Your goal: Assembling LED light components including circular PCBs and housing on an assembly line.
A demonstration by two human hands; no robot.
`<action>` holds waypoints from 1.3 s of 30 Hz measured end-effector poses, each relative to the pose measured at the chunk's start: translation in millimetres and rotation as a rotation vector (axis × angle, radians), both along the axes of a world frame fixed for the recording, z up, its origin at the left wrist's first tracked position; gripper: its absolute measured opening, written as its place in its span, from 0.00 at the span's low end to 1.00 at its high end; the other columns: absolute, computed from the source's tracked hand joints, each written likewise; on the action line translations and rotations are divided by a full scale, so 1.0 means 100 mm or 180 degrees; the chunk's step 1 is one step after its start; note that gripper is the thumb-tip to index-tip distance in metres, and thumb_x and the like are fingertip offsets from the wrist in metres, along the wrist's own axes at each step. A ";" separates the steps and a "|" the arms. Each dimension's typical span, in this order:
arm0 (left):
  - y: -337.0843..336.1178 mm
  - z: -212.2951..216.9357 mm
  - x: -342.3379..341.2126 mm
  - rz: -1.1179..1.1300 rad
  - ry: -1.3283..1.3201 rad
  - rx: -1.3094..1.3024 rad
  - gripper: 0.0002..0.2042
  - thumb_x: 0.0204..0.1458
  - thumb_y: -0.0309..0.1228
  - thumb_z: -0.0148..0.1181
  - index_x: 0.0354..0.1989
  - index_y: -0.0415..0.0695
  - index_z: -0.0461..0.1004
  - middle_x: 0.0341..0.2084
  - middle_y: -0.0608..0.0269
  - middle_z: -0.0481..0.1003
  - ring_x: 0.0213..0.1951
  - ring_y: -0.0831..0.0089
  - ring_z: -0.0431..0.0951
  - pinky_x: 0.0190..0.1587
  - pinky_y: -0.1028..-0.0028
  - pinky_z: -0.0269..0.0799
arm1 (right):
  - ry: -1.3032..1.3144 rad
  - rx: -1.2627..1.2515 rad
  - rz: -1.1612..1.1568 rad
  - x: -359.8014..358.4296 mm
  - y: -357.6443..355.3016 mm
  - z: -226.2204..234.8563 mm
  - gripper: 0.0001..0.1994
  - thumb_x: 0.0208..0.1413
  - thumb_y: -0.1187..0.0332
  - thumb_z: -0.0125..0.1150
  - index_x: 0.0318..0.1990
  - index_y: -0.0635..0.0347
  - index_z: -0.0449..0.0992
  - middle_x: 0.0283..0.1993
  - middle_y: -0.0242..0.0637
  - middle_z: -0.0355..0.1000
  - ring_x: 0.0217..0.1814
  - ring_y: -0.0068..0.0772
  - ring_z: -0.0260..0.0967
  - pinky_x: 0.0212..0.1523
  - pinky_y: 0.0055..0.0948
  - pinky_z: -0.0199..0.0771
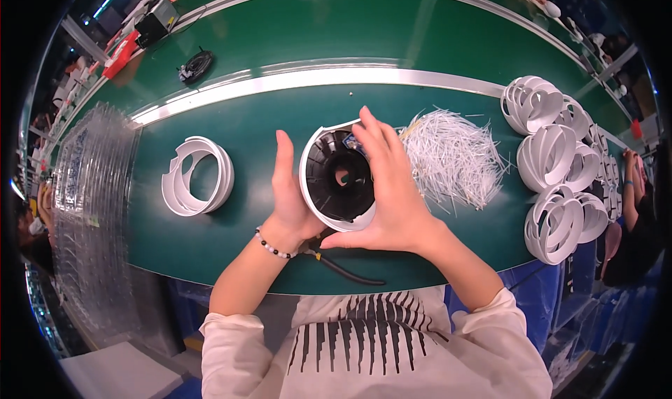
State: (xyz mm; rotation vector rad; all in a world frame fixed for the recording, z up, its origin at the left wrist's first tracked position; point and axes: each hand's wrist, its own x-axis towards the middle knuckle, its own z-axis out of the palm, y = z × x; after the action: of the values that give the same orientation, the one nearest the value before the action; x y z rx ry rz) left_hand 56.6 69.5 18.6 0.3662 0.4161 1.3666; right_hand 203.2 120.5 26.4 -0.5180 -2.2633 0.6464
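Observation:
Between my two hands is a white round housing (306, 182) with a ribbed black cone-shaped insert (325, 192) inside it. A hole shows in the middle of the insert, and a small blue part (352, 142) sits near its upper right edge. My left hand (292, 199) supports the housing's lower left side, thumb raised, its other fingers hidden beneath. Wrapped over the right side is my right hand (393, 203), fingertips at the top rim and thumb along the bottom. Partly under the hands lie pliers (350, 274) with dark handles. A single white ring housing (222, 182) stands to the left.
A pile of thin white strips, apparently cable ties (455, 161), lies right of my hands. Several white rings (546, 157) are stacked at the right edge. Clear plastic trays (94, 203) are stacked at left. Beyond the metal rail (315, 77) lies a coiled black cable (198, 66).

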 end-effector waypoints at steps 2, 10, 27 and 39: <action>0.04 -0.07 -0.05 -0.0275 -0.0350 0.0233 0.42 0.49 0.68 0.27 0.57 0.42 0.61 0.51 0.54 0.66 0.52 0.61 0.68 0.53 0.62 0.67 | -0.0083 0.0066 -0.0027 0.02 -0.01 0.09 0.60 0.16 0.49 0.77 0.61 0.64 0.49 0.66 0.57 0.42 0.64 0.61 0.44 0.55 0.54 0.51; 0.03 -0.17 -0.07 -0.0586 -0.0490 0.0568 0.38 0.51 0.65 0.31 0.54 0.42 0.64 0.42 0.56 0.72 0.44 0.65 0.73 0.49 0.63 0.70 | -0.0538 0.0549 0.0330 0.11 0.04 0.21 0.58 0.17 0.50 0.75 0.60 0.66 0.50 0.65 0.51 0.46 0.63 0.58 0.46 0.55 0.47 0.54; 0.11 -0.06 0.32 0.0488 0.0168 0.0099 0.31 0.48 0.51 0.43 0.54 0.40 0.64 0.49 0.54 0.69 0.50 0.62 0.71 0.53 0.64 0.67 | 0.0069 0.0246 -0.0302 0.14 0.10 -0.23 0.60 0.24 0.42 0.70 0.64 0.64 0.43 0.67 0.49 0.43 0.67 0.59 0.41 0.60 0.59 0.42; 2.29 -0.17 -0.04 0.0879 0.0548 -0.0612 0.26 0.57 0.44 0.37 0.57 0.35 0.55 0.55 0.45 0.62 0.57 0.52 0.61 0.59 0.51 0.55 | 0.0403 0.0984 -0.0733 0.34 0.18 -0.23 0.45 0.34 0.51 0.70 0.60 0.60 0.54 0.65 0.50 0.48 0.68 0.58 0.40 0.63 0.57 0.35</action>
State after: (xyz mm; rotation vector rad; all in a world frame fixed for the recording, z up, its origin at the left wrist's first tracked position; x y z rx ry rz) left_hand 52.6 298.4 2.0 0.2748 0.7572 1.5527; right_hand 236.9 138.5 3.3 -0.5558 -2.0927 0.2023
